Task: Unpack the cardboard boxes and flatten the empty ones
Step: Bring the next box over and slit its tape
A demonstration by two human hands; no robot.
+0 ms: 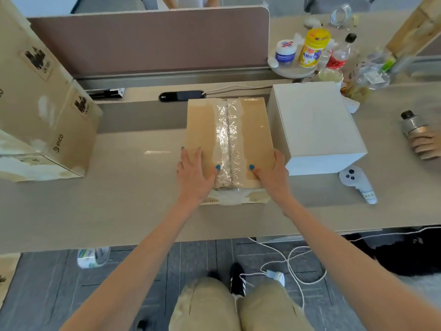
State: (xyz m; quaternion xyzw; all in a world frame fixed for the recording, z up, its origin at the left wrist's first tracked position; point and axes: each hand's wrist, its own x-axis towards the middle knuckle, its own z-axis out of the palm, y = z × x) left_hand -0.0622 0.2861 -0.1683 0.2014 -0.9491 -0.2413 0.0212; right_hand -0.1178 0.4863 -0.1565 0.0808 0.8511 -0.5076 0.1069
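Observation:
A closed brown cardboard box (pixel 253 130) stands on the pale desk (pixel 133 201) in front of me, its top seam sealed with a crinkled strip of clear tape (pixel 226 139). My left hand (pixel 194 174) lies flat on the near left part of the lid, thumb beside the tape. My right hand (pixel 270 173) rests on the near right edge, its thumb on the lid and its fingers down the box's right side. A large brown cardboard box (pixel 43 111) stands at the desk's left end.
A white box (pixel 315 130) sits just right of the brown box, a white controller (pixel 358 185) in front of it. Bottles and jars (pixel 312 48) crowd the far right. Another person's hand holds a metal bottle (pixel 412 124) at the right edge. A brown partition (pixel 148 41) runs behind. Cables (pixel 291 266) and a tape roll (pixel 93 256) lie on the floor.

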